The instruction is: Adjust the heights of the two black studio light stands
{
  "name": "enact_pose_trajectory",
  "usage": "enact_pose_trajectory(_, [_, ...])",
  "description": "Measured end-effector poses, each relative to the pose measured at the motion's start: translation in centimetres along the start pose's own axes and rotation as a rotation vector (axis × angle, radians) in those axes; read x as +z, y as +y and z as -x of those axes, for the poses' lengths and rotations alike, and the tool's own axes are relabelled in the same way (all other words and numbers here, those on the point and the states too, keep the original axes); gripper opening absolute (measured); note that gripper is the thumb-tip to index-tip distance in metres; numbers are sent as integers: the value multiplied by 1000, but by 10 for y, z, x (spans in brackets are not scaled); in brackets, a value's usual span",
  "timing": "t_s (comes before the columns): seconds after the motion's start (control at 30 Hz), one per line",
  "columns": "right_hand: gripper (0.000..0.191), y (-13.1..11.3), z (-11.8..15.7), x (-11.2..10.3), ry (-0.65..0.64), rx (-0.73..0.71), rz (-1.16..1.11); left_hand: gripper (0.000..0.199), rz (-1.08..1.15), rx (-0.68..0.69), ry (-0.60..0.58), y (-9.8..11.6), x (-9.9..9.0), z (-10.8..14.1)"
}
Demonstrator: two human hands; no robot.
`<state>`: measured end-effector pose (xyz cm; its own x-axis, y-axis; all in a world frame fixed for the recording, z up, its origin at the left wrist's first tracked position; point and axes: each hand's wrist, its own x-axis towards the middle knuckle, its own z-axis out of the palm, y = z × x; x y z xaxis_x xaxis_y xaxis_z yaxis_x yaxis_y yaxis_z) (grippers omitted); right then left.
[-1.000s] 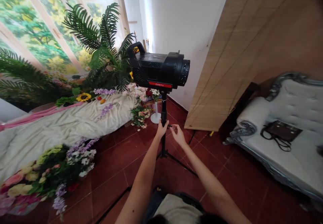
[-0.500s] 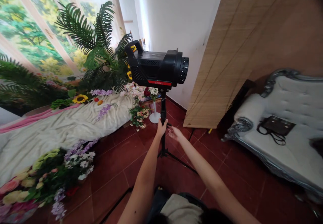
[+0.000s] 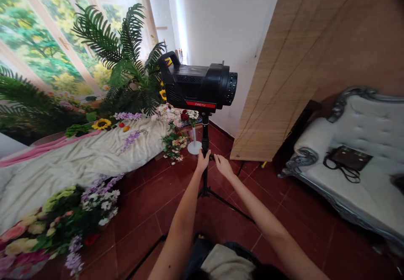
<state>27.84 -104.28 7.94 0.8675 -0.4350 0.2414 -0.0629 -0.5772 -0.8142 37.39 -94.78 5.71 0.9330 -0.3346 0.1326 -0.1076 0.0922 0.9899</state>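
Observation:
A black studio light with a red ZHEYU label sits on top of a black light stand. My left hand is wrapped around the stand's pole, well below the light. Close beside it on the right, my right hand has its fingers drawn together at a small black knob that sticks out from the pole. The fingertips partly hide the knob. Both forearms reach forward from the bottom of the view.
Stand legs spread over the red tiled floor. On the left are a cream cloth, artificial flowers and a palm plant. A bamboo blind hangs behind; a tufted sofa with a dark bag stands right.
My right hand has turned, and its fingers have closed in at the knob. The left hand keeps its grip on the pole. The whole view has shifted very slightly.

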Motion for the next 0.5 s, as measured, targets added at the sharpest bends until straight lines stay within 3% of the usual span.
enact_pose_trajectory(0.1, [42,-4,-8,8,-35,232,-311,39,-10,-20,5,-3,0,-2])
enact_pose_trajectory(0.2, [39,-11,-15,9,-221,584,-886,38,-30,13,1,-5,1,-3])
enact_pose_trajectory(0.27, [34,-15,-20,5,-358,697,-1151,37,-39,33,2,-5,1,-3])
enact_pose_trajectory(0.43, [33,-17,-21,1,-424,748,-1189,38,-62,18,14,-1,1,-1])
enact_pose_trajectory(0.5, [35,-15,-17,5,-362,726,-1044,39,-66,-9,13,1,1,0])
